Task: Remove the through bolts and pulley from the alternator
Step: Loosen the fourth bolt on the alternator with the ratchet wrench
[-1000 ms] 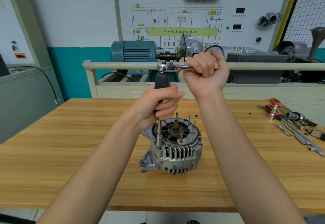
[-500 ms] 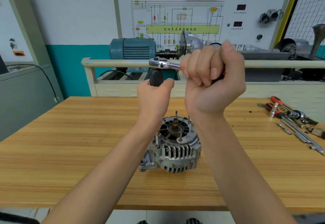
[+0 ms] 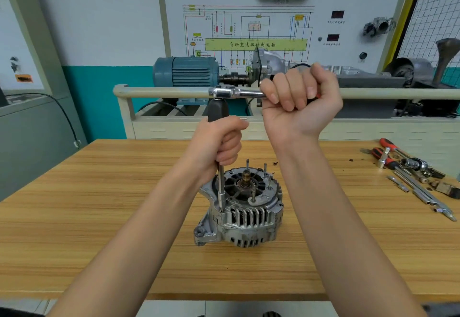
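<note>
- Head view, workpiece: the alternator [image 3: 240, 211] is stood on the wooden bench [image 3: 99, 229], near the middle, with its open end face turned upward. Several studs and the central shaft are seen projecting from that face.
- Head view, tool: a ratchet wrench [image 3: 236, 92] is held level above the alternator, its head to the left. A black-handled extension driver [image 3: 219, 127] is hung vertically from the ratchet head, and its socket tip is seated on a through bolt [image 3: 222, 210] at the left rim of the housing.
- Head view, left hand [image 3: 220, 146]: the forearm is raised from the lower left. The fingers are curled tightly round the driver, just below the black handle, with the thumb laid across the top.
- Head view, right hand [image 3: 298, 103]: the forearm is raised steeply from the lower right, wrist bent back. A closed fist is formed round the ratchet handle, knuckles toward the camera.
- Head view, surroundings: loose hand tools [image 3: 410, 174] are laid at the right edge of the bench, well apart from the alternator.
</note>
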{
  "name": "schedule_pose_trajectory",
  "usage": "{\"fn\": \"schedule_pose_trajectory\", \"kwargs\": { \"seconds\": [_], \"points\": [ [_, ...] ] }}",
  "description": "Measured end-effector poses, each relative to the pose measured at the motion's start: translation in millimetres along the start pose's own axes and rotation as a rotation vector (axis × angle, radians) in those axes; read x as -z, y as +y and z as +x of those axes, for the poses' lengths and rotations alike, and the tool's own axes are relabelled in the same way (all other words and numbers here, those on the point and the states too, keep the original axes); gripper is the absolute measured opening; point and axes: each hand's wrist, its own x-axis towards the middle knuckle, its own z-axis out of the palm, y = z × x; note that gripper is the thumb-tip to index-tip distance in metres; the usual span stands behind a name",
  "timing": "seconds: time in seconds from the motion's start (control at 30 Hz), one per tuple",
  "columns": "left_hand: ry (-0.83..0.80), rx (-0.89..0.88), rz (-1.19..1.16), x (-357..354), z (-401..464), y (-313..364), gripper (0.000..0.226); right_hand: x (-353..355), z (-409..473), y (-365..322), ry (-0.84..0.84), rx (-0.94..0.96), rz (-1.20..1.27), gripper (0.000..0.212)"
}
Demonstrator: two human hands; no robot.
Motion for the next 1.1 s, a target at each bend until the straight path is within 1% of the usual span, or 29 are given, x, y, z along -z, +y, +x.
{"fn": "schedule_pose_trajectory", "kwargs": {
  "seconds": [0.1,0.17,0.23,0.3,0.33,0.37,0.43,0.53,0.57,0.6,0.63,0.67,0.73,0.87,0.93,1.0,1.03,1.1],
  "points": [
    [0.277,-0.059,0.076,-10,0,-2,0.049,-11,-14,8,-0.132,0.139,-0.185,0.051],
    [0.413,-0.093,0.124,-15,3,-4,0.041,-17,-22,15,-0.207,0.251,-0.292,0.05],
    [0.458,-0.115,0.153,-19,4,-7,0.035,-20,-28,19,-0.255,0.335,-0.332,0.048],
    [0.43,-0.133,0.177,-17,2,-7,0.036,-19,-28,16,-0.263,0.327,-0.32,0.048],
    [0.373,-0.142,0.177,-15,1,-7,0.038,-17,-26,12,-0.25,0.291,-0.306,0.049],
    [0.28,-0.145,0.158,-10,0,-6,0.041,-15,-23,7,-0.225,0.241,-0.282,0.05],
    [0.022,-0.111,0.058,1,0,-2,0.042,-11,-14,-2,-0.141,0.11,-0.187,0.051],
    [-0.39,0.016,-0.119,16,3,3,0.035,-6,0,-7,-0.006,-0.098,0.02,0.048],
    [-0.485,0.048,-0.159,18,3,3,0.037,-4,3,-8,0.026,-0.137,0.079,0.048],
    [-0.538,0.071,-0.19,18,4,3,0.04,-3,5,-8,0.048,-0.152,0.118,0.049],
    [-0.552,0.088,-0.21,17,4,2,0.044,-2,6,-8,0.058,-0.146,0.132,0.048],
    [-0.532,0.103,-0.22,17,4,2,0.046,-3,4,-7,0.055,-0.127,0.122,0.047],
    [-0.412,0.106,-0.202,15,4,2,0.048,-6,-2,-4,0.019,-0.056,0.042,0.044],
    [-0.049,0.034,-0.067,3,1,2,0.051,-15,-19,9,-0.131,0.154,-0.21,0.05],
    [0.171,-0.014,0.009,-6,2,0,0.048,-20,-26,17,-0.204,0.265,-0.306,0.048],
    [0.349,-0.067,0.072,-12,4,-3,0.044,-24,-31,24,-0.251,0.368,-0.372,0.041],
    [0.402,-0.09,0.094,-14,5,-5,0.042,-26,-32,26,-0.265,0.404,-0.398,0.037],
    [0.443,-0.12,0.126,-14,6,-8,0.041,-25,-32,26,-0.27,0.405,-0.396,0.038]
  ]
}}
